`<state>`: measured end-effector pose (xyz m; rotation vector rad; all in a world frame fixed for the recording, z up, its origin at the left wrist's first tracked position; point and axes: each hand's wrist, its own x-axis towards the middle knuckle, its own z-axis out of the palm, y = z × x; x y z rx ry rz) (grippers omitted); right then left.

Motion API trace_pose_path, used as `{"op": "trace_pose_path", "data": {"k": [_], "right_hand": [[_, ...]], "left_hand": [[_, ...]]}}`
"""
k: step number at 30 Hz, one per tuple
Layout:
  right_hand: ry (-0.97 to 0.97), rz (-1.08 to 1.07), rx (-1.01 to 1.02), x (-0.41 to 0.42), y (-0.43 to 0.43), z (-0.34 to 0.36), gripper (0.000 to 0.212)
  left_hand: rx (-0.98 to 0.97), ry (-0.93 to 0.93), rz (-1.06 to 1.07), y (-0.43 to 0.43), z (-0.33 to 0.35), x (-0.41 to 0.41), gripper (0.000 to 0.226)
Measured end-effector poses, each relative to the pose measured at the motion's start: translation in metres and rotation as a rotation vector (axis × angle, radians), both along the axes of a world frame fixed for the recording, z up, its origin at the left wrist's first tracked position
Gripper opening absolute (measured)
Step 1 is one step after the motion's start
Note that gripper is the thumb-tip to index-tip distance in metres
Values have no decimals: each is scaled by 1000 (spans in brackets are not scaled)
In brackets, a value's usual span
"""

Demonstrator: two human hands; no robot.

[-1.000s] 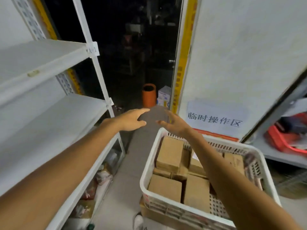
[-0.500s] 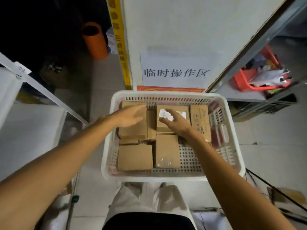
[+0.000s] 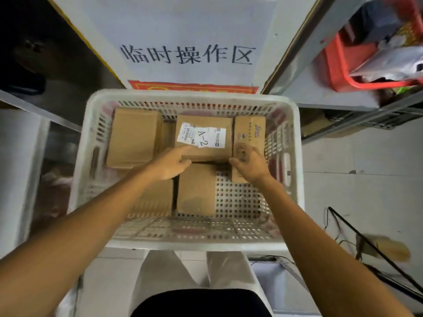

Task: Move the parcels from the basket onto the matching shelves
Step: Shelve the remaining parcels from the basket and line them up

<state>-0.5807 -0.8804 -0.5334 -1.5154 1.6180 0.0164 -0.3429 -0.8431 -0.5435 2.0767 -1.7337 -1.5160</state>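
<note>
Both arms reach straight out into the white basket [image 3: 194,245]. The left hand [image 3: 170,162] pinches the A-2 box [image 3: 206,124] at its 7 o'clock corner. The right hand [image 3: 250,162] curls round its 5 o'clock corner, and the box lies at 12 o'clock in the basket.

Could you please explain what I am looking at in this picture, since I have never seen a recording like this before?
There is no machine here: a person wears a camera on the head, looking down at their two bare hands. Below them stands a white plastic basket holding brown cardboard parcels. In the middle lies the A-2 parcel, named by its label. The left hand pinches its near left corner, finger on top and thumb at the edge. The right hand is at its near right corner, but blur hides whether it grips. A red crate sits on a shelf at the upper right.
</note>
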Motion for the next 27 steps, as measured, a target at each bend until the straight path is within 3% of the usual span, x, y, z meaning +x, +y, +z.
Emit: {"op": "trace_pose_path", "data": {"k": [8,11,18,27], "right_hand": [[62,-75,6,-52,2,-41,62],[73,-132,33,-52,9,-58,75],[138,-199,-38,-30,29,-90,109],[201,-239,-46,-21,29,-91,121]], "left_hand": [[62,101,-73,-30,-41,-97,50],[32,83,-103,-33,-54,-117,49],[1,24,-131,-16,-72,-132,56],[-1,21,-151,-10,-67,-127,59]]}}
